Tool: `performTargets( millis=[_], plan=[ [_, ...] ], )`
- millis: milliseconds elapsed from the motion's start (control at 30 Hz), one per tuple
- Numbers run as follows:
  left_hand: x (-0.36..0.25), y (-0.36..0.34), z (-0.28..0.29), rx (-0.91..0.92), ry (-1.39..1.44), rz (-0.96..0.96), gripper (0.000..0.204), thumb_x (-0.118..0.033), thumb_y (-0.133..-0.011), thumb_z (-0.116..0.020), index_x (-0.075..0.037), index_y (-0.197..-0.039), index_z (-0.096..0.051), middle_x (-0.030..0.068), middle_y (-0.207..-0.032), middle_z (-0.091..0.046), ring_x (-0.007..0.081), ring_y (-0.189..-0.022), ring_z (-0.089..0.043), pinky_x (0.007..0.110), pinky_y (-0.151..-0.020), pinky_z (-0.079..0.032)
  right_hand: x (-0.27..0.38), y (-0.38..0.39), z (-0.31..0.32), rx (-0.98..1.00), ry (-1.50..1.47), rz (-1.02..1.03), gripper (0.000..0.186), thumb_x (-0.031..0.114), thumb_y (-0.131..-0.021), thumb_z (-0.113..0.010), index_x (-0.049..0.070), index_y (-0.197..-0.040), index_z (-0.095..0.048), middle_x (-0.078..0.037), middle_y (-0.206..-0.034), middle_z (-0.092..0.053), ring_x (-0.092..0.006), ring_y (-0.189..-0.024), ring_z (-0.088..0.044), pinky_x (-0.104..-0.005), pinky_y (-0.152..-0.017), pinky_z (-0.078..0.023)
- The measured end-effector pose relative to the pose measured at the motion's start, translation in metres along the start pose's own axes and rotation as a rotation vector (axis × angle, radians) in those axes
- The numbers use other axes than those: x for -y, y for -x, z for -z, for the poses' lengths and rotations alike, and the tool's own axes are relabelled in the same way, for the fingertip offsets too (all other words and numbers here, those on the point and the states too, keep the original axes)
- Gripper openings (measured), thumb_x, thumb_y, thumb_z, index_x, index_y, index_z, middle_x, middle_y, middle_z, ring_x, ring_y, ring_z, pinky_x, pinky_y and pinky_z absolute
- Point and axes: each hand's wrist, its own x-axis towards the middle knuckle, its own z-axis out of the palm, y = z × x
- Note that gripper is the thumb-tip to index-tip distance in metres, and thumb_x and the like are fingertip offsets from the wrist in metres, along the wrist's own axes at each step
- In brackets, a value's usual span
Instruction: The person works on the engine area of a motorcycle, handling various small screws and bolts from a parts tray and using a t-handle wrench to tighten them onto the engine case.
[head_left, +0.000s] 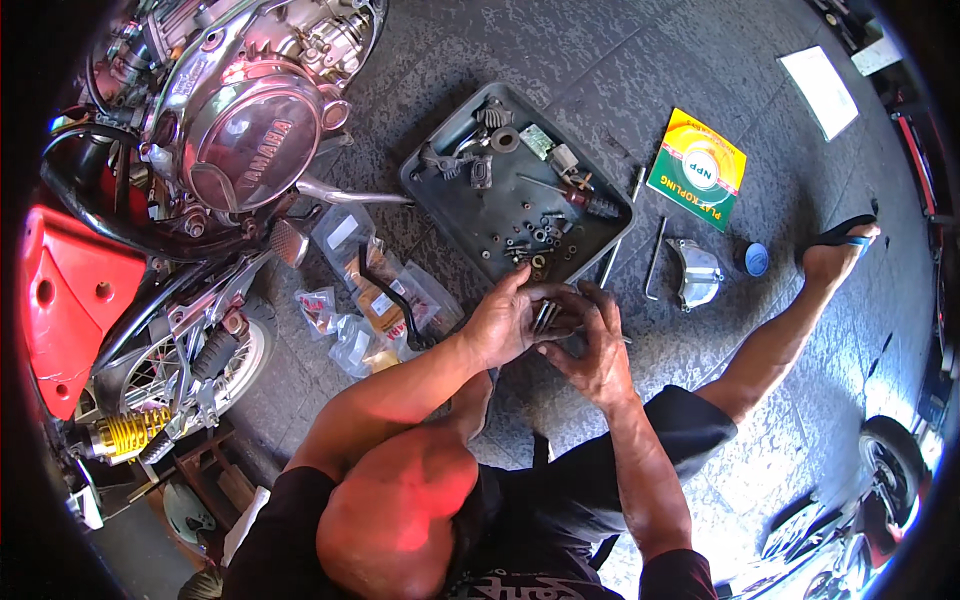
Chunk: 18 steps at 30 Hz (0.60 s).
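Note:
My left hand [510,325] is cupped around several small silvery metal pins or bolts [546,314], below the near corner of a dark tray [430,175]. My right hand [595,350] curls over it from the right, fingers bent at the pins; what its fingertips hold is partly hidden. In the tray lie small nuts and washers [540,235], a screwdriver [590,200] and greyish metal parts [480,170]. Plastic bags of parts [365,290] and a black bent bar [395,295] lie left of my hands.
A motorcycle engine [250,150] and red body panel [70,310] stand at left. Right of the tray lie rods [652,260], a metal cover [697,275], a blue-topped can [752,258], a green-yellow packet [690,170] and white sheet [818,90]. My outstretched leg [780,340] spans the right.

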Motion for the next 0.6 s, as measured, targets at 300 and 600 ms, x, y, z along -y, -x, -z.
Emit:
performTargets(
  millis=[300,600],
  plan=[
    [0.037,0.008,0.078,-0.285,-0.415,0.147,0.035,-0.032,-0.096,-0.055,0.000,-0.102,-0.067,0.0107,-0.087,-0.070,0.0187,-0.072,-0.066,0.031,-0.063,-0.053,-0.044,0.009,0.007,-0.056,-0.174,-0.284,0.029,0.013,-0.086,-0.068,-0.003,-0.110,-0.062,-0.020,-0.096,-0.067,-0.0272,-0.084,-0.070,-0.0365,-0.073,-0.055],
    [0.048,0.011,0.098,-0.327,-0.371,0.088,0.033,-0.024,-0.094,-0.054,0.007,-0.096,-0.066,0.0189,-0.083,-0.069,0.0288,-0.067,-0.068,0.038,-0.062,-0.057,-0.049,-0.002,0.011,-0.019,-0.191,-0.438,0.027,0.014,-0.089,-0.065,-0.002,-0.110,-0.064,-0.016,-0.089,-0.071,-0.0212,-0.078,-0.070,-0.0344,-0.073,-0.054]
  ],
)
